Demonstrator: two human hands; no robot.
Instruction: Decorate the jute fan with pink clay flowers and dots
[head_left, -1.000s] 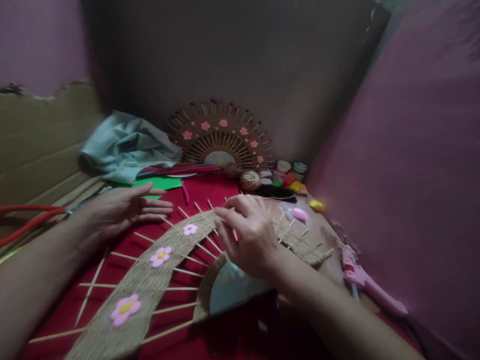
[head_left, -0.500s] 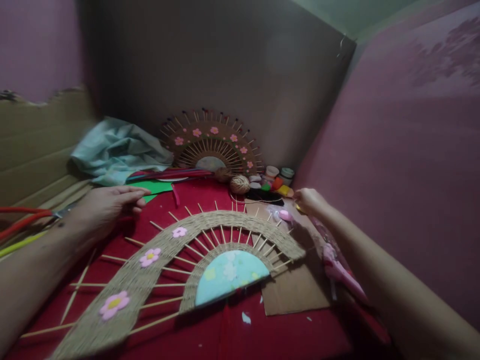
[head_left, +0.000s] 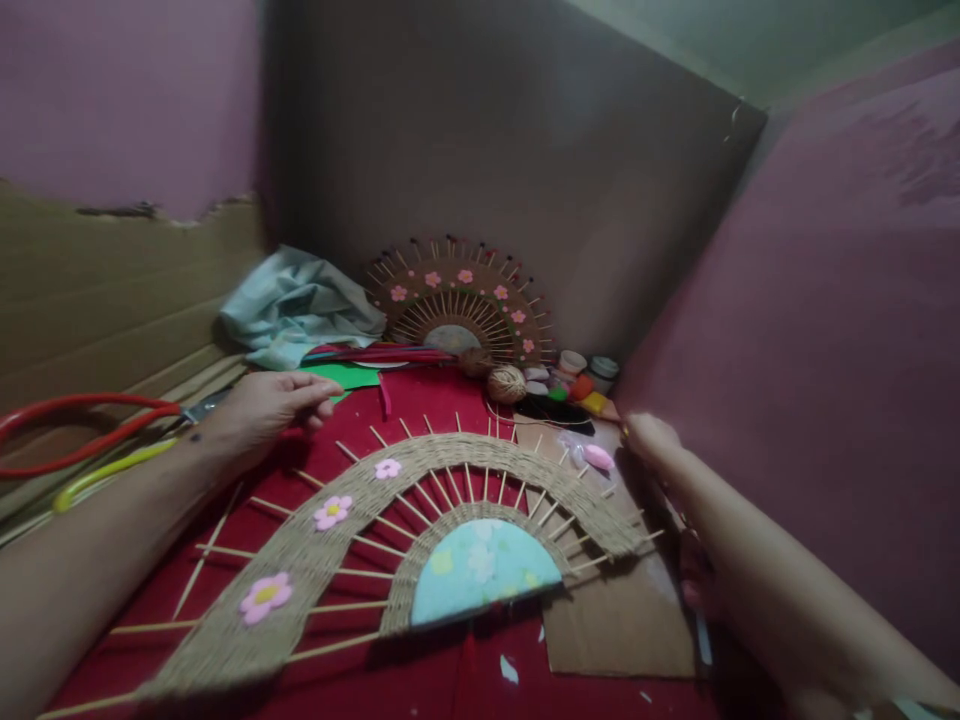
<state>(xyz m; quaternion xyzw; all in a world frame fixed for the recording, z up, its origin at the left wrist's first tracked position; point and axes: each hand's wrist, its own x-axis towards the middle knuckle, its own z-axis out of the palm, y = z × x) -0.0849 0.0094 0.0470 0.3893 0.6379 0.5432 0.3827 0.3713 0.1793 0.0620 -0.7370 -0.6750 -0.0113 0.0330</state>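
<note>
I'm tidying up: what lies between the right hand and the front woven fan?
The head view shows a pink clay-like lump and clear plastic on cardboard.

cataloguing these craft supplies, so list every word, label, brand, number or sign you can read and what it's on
No readable text anywhere.
Small pale round tub and grey lidded jar: too small and dim to tell if labelled.
Light-blue half-round panel on the tan woven fan: pale and yellowish patches, no lettering visible.
</note>
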